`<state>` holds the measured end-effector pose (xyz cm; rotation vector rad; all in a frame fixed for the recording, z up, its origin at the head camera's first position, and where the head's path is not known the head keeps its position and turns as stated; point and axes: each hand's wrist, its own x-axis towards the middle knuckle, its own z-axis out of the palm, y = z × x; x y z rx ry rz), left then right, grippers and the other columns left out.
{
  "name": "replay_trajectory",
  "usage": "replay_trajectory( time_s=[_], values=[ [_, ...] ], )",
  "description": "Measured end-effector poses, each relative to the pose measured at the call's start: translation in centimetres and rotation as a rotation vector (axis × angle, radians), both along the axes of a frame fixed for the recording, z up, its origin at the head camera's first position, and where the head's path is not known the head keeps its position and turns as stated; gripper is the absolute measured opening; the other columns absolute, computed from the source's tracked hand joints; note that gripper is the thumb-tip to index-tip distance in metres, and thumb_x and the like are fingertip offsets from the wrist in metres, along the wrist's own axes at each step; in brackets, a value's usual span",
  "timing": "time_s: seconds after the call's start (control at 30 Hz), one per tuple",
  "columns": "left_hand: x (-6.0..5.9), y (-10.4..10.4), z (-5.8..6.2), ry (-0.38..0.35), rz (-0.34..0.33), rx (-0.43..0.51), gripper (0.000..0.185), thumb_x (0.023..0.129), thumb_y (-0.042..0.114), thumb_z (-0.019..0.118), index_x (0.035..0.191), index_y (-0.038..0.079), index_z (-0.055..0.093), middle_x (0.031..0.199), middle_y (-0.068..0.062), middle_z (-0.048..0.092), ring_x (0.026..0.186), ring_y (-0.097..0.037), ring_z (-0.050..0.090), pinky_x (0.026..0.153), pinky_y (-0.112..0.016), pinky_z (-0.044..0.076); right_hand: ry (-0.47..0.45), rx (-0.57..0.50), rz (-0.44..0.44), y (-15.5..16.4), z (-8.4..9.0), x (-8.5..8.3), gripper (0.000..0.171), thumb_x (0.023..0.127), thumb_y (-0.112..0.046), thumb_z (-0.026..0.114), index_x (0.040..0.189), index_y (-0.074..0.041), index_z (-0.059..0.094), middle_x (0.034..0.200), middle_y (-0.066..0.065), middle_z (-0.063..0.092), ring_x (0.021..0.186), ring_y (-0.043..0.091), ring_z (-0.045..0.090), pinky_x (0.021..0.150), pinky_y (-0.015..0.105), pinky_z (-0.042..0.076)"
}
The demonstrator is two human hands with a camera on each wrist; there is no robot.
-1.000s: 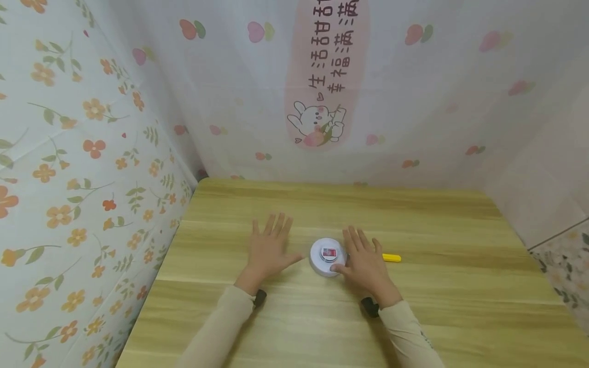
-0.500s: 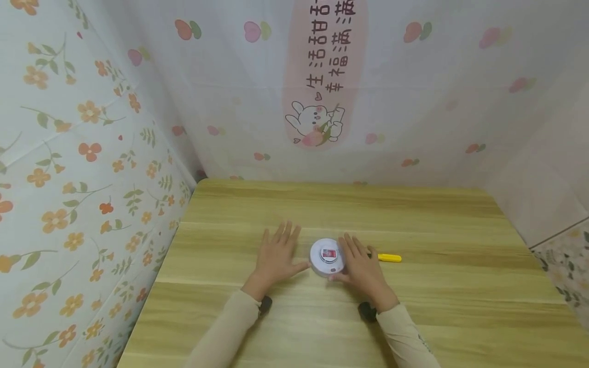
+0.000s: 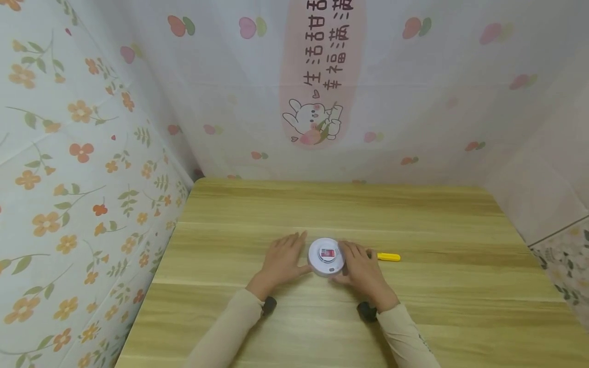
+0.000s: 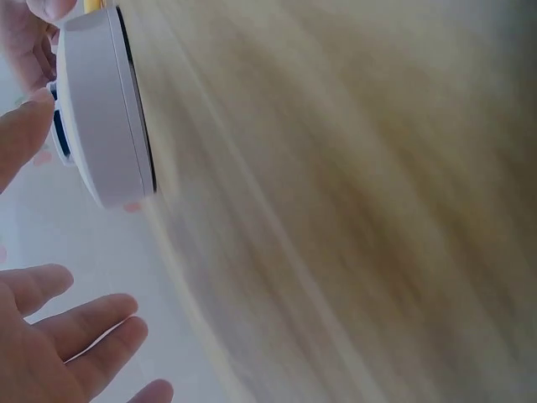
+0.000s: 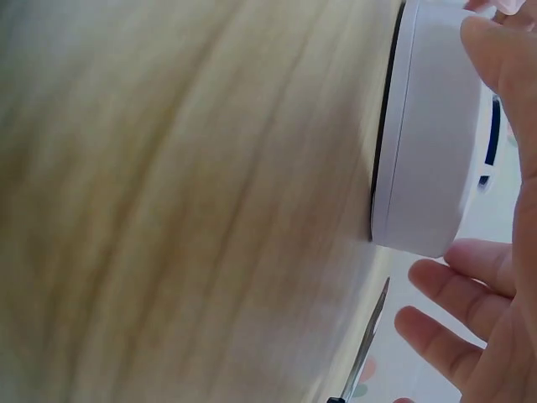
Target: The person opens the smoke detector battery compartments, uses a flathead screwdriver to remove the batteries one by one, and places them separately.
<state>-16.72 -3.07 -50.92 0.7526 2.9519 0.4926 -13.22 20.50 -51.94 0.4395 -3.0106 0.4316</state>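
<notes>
At the middle of the wooden table, the round white device is now flanked by both hands, drawn inward from a second ago: the left hand relaxed beside it, the right hand grasping its rim.

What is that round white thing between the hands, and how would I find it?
Look at the middle of the wooden table. Between the left hand and the right hand lies a round white device. Unlike the thin yellow-handled screwdriver to its right, it is a flat disc with a small red label on top.
</notes>
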Motion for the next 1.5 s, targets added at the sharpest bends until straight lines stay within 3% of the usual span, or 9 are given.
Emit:
replay_trajectory(
  time_s=[0.23, 0.47, 0.63, 0.7, 0.83, 1.0, 1.2, 1.4, 1.5],
  values=[
    [0.1, 0.5, 0.0, -0.076, 0.000, 0.077, 0.091, 0.078, 0.054, 0.072, 0.149, 0.012, 0.034, 0.139, -0.014, 0.054, 0.127, -0.032, 0.051, 0.106, -0.052, 0.038, -0.001, -0.028, 0.002, 0.1, -0.2, -0.1, 0.089, 0.071, -0.048, 0.080, 0.139, -0.002, 0.046, 0.133, 0.015, 0.055, 0.122, 0.035, 0.050, 0.089, 0.053, 0.030],
    [0.0, 0.8, 0.1, -0.171, -0.007, 0.143, 0.085, 0.079, 0.052, 0.072, 0.145, 0.009, 0.042, 0.141, -0.009, 0.054, 0.123, -0.029, 0.057, 0.098, -0.046, 0.047, -0.015, -0.055, 0.015, 0.0, -0.2, 0.0, 0.087, 0.073, -0.043, 0.080, 0.139, 0.001, 0.045, 0.132, 0.017, 0.056, 0.120, 0.036, 0.050, 0.090, 0.056, 0.027],
    [-0.3, 0.8, 0.0, -0.309, -0.004, 0.292, 0.079, 0.079, 0.049, 0.074, 0.143, 0.013, 0.046, 0.138, -0.007, 0.057, 0.123, -0.025, 0.056, 0.101, -0.044, 0.046, -0.020, -0.049, 0.016, 0.0, -0.2, 0.0, 0.086, 0.074, -0.043, 0.079, 0.139, 0.001, 0.044, 0.128, 0.016, 0.058, 0.118, 0.036, 0.051, 0.092, 0.058, 0.025],
    [-0.5, 0.8, 0.0, -0.375, -0.010, 0.367, 0.078, 0.079, 0.045, 0.076, 0.143, 0.013, 0.045, 0.132, -0.007, 0.061, 0.116, -0.022, 0.060, 0.097, -0.041, 0.048, -0.026, -0.052, 0.016, 0.1, -0.2, 0.0, 0.086, 0.074, -0.043, 0.079, 0.139, 0.001, 0.044, 0.127, 0.017, 0.059, 0.117, 0.036, 0.051, 0.094, 0.061, 0.024],
    [-0.8, 0.8, -0.1, -0.441, -0.028, 0.448, 0.076, 0.078, 0.036, 0.079, 0.142, 0.013, 0.046, 0.121, -0.007, 0.063, 0.093, -0.015, 0.060, 0.082, -0.032, 0.050, -0.042, -0.065, 0.012, 0.1, -0.1, -0.1, 0.086, 0.074, -0.043, 0.079, 0.140, 0.000, 0.044, 0.126, 0.017, 0.060, 0.118, 0.038, 0.050, 0.097, 0.067, 0.019],
    [-0.8, 0.9, -0.2, -0.452, -0.015, 0.438, 0.076, 0.076, 0.032, 0.081, 0.142, 0.015, 0.048, 0.114, -0.006, 0.060, 0.085, -0.012, 0.054, 0.075, -0.028, 0.047, -0.039, -0.077, 0.012, 0.0, -0.2, -0.1, 0.085, 0.073, -0.040, 0.081, 0.139, 0.001, 0.045, 0.124, 0.017, 0.060, 0.117, 0.039, 0.049, 0.097, 0.068, 0.018],
    [-0.9, 0.9, -0.5, -0.464, 0.013, 0.466, 0.074, 0.075, 0.030, 0.082, 0.139, 0.011, 0.049, 0.117, -0.008, 0.061, 0.105, -0.020, 0.057, 0.095, -0.042, 0.046, -0.078, -0.108, 0.000, -0.2, -0.1, -0.1, 0.083, 0.073, -0.036, 0.082, 0.137, 0.002, 0.046, 0.124, 0.018, 0.060, 0.116, 0.040, 0.048, 0.096, 0.070, 0.017],
    [-1.0, 0.4, -0.9, -0.493, -0.018, 0.509, 0.073, 0.079, 0.029, 0.079, 0.142, 0.011, 0.047, 0.111, -0.006, 0.062, 0.085, -0.011, 0.058, 0.079, -0.027, 0.050, -0.122, -0.154, -0.012, -0.4, 0.3, -0.2, 0.081, 0.076, -0.036, 0.080, 0.138, 0.003, 0.045, 0.126, 0.019, 0.059, 0.119, 0.039, 0.047, 0.098, 0.069, 0.014],
    [-1.2, 0.1, -0.8, -0.534, -0.052, 0.581, 0.069, 0.079, 0.024, 0.079, 0.140, 0.010, 0.049, 0.109, -0.006, 0.065, 0.087, -0.012, 0.061, 0.079, -0.025, 0.051, -0.135, -0.179, -0.017, -0.5, 0.7, -0.3, 0.080, 0.077, -0.036, 0.079, 0.138, 0.003, 0.045, 0.128, 0.020, 0.059, 0.120, 0.039, 0.047, 0.099, 0.069, 0.013]
  ],
)
